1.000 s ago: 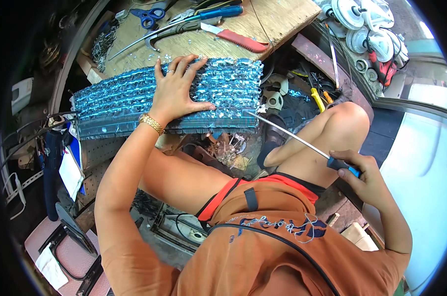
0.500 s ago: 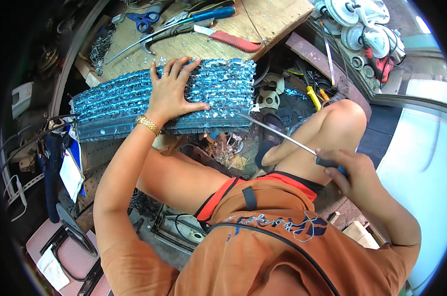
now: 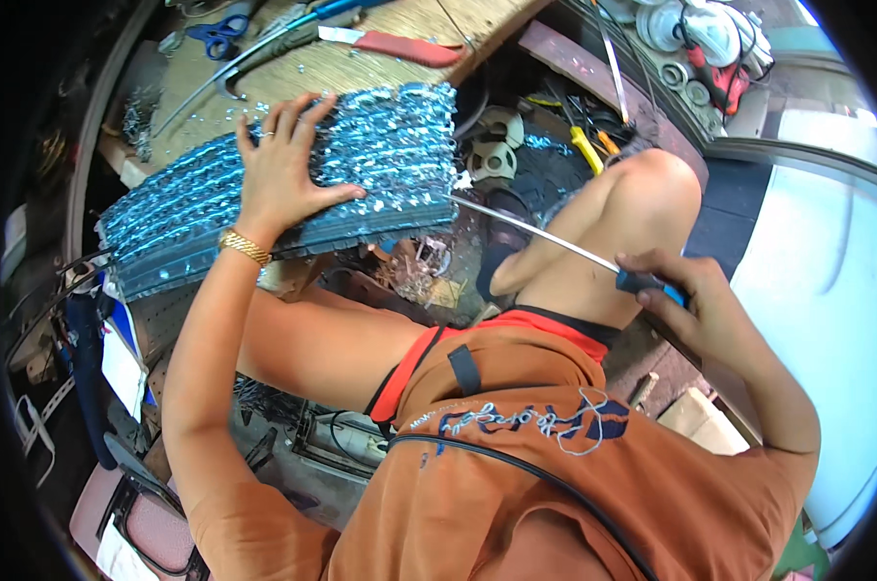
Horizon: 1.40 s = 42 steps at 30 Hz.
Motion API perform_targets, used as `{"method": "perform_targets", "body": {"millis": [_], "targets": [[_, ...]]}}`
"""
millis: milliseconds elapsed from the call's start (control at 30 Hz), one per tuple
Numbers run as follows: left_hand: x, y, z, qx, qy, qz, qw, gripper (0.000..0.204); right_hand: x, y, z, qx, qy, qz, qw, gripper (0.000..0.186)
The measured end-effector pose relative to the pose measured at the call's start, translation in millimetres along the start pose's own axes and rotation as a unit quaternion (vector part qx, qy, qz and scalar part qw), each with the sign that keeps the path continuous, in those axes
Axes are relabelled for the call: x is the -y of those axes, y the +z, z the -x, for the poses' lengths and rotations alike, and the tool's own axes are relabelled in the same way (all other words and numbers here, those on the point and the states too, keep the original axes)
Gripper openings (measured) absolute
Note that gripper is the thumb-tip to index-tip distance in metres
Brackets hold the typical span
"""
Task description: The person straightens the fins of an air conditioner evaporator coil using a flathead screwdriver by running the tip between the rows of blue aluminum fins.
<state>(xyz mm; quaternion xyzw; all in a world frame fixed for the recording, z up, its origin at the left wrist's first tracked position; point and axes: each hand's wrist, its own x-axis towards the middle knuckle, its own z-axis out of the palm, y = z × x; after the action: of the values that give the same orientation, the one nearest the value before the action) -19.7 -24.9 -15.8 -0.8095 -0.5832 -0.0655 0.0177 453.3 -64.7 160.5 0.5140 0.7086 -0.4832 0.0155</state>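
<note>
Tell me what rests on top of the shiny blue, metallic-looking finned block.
A bare left hand lies spread across the block; the surface beneath its palm is covered, so unseen.

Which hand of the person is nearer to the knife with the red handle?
Left. The left hand is spread on the blue finned block, below and left of the knife in the picture. The right hand, holding a screwdriver, is farther off, to the knife's lower right.
</note>
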Motion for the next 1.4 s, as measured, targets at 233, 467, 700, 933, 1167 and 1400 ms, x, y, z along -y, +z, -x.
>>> {"method": "perform_targets", "body": {"millis": [233,467,700,933,1167,1400], "targets": [[0,1,-1,0.0,0.002,-0.013,1.0,0.128,-11,27,18,-0.018,-0.054,0.049,0.997,0.038],[1,-7,0,0.021,-0.007,-0.011,1.0,0.127,-8,10,33,-0.023,0.0,-0.069,0.997,0.043],[-2,-10,-3,0.023,-0.008,0.001,1.0,0.129,-15,8,27,-0.006,0.024,-0.056,0.998,0.043],[-2,-12,-5,0.01,-0.005,0.015,1.0,0.127,-20,5,12,-0.011,0.013,-0.059,0.998,0.043],[-2,-14,-3,0.034,-0.016,0.021,0.999,0.13,-8,0,16,0.001,0.028,-0.049,0.998,0.043],[-3,-11,-2,-0.003,-0.004,0.024,1.0,0.124,11,9,14,-0.008,0.014,0.042,0.999,0.04]]}}
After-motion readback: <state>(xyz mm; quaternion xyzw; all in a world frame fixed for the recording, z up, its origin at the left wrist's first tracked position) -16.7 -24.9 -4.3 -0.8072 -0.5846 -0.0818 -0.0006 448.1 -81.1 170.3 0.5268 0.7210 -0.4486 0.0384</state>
